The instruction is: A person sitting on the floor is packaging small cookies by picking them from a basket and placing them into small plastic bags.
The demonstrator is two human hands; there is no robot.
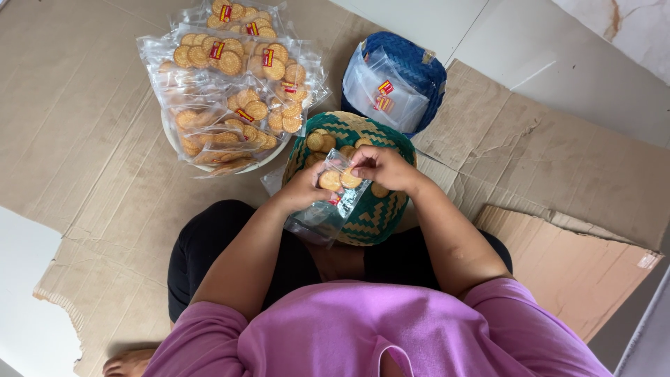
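Left hand (301,190) grips a clear, crinkled plastic bag (328,209) by its mouth, over a green woven basket (377,216) of round golden biscuits (315,142). Right hand (380,167) pinches one biscuit (350,179) at the bag opening. Filled glossy packets (230,91) heap on a white tray (171,139); blue woven basket (419,66) holds empty bags.

Flattened cardboard (105,105) on tile floor (447,28) w/ biscuit-bag bowl (183,145), 2 baskets (377,216).

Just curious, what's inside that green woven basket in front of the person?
Loose round biscuits lie inside the green woven basket. Both hands and the clear bag cover its middle, so its depth is hidden.
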